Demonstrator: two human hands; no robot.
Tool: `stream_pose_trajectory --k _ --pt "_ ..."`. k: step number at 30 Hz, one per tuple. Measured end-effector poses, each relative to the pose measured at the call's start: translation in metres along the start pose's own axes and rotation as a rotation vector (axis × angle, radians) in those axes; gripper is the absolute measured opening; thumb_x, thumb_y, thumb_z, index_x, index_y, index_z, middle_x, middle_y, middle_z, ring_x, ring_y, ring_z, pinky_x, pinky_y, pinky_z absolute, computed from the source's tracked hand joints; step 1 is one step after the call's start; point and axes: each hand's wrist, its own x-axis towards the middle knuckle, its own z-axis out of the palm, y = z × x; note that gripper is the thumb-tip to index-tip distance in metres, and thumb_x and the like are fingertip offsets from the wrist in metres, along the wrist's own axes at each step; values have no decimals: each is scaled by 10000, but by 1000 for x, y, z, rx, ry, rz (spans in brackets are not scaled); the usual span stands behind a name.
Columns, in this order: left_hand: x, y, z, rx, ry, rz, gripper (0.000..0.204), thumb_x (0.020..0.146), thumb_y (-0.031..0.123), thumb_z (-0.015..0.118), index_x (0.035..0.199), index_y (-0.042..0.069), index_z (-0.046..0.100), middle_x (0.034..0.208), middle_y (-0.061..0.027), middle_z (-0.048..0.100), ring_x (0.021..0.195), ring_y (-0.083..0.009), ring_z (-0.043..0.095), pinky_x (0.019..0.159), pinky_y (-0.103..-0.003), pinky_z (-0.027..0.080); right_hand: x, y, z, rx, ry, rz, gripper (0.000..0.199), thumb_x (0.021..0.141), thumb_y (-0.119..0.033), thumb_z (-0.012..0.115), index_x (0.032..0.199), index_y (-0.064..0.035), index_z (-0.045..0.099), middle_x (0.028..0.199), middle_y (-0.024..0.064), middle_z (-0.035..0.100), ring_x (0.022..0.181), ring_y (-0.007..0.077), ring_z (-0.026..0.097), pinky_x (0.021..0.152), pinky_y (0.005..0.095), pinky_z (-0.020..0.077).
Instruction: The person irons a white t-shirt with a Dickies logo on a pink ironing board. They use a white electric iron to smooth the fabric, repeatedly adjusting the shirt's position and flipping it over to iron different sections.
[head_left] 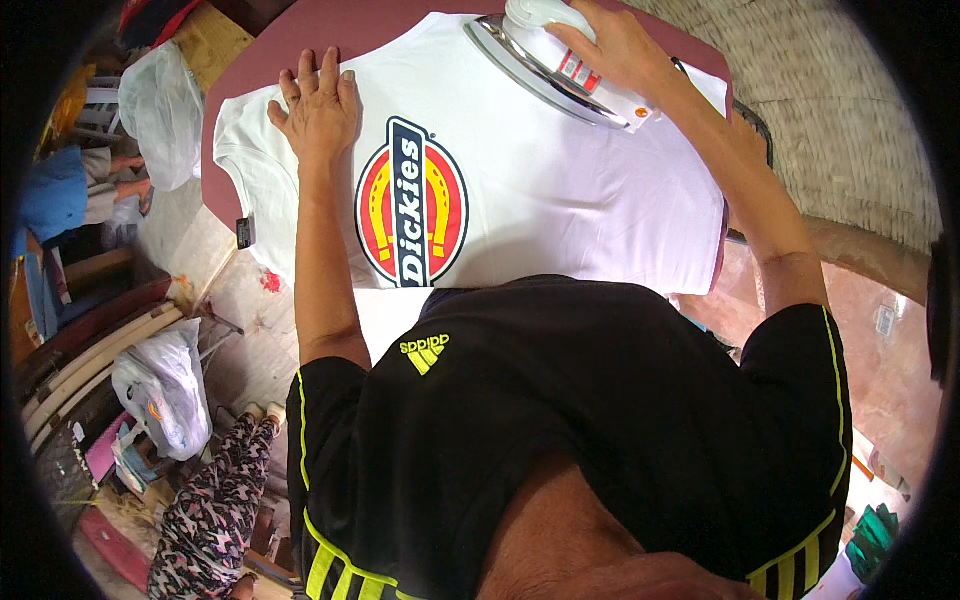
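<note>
I count two hands, one iron, one white shirt and one maroon board from my remote station. On the floor side at left I count a first plastic bag and a second plastic bag.

Iron axis: diagonal, upper left to lower right (I cannot tell which end is the nose). Iron position: over the upper right part of the shirt. Shirt axis: left to right, lying across the board, neck end at left, hem end at right.

Iron finish: bright chrome body and plate edge, white handle, red and white panel, orange dot near the lower end. Shirt finish: plain white with soft creases, one round emblem in red, yellow and dark blue, one small black label at the neck end.

Left hand: laid palm down on the shirt, fingers spread, gripping nothing. Right hand: curled around the iron's handle, fingers partly cut off by the upper edge.
</note>
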Motion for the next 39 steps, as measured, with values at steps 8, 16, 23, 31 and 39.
stream_pose_trajectory --k 8,16,23,31,39 --pt "0 3 -10 12 -21 -32 523 1019 476 343 1486 292 491 1600 -74 388 1511 -380 254 1169 -674 124 17 -20 20 76 84 79 467 953 -408 619 1075 43 633 988 314 669 965 493 640 828 543 501" --pt "1 113 -8 -617 97 345 529 1001 322 503 1461 63 455 1586 -202 347 1454 -442 314 1143 -595 244 0 11 7 55 35 39 462 950 -393 621 1083 48 648 1000 323 667 919 501 651 806 539 520" --pt "-13 187 19 -231 -144 431 806 956 668 437 1531 106 397 1600 -280 276 1494 -514 163 1143 -696 115 -161 41 -10 135 99 196 421 996 -378 599 1093 31 591 763 264 670 722 441 685 666 488 529" --pt "-16 183 15 -152 -90 473 780 943 681 455 1504 140 429 1574 -263 316 1462 -511 237 1103 -699 193 -183 48 -10 305 305 598 326 983 -288 624 1120 7 600 846 220 663 740 317 682 674 409 547" --pt "-7 187 21 -223 -53 505 761 953 712 389 1499 186 456 1572 -229 353 1467 -476 261 1103 -673 204 -61 93 -38 436 223 682 514 993 -419 581 1168 64 585 914 220 684 757 279 710 593 425 587"
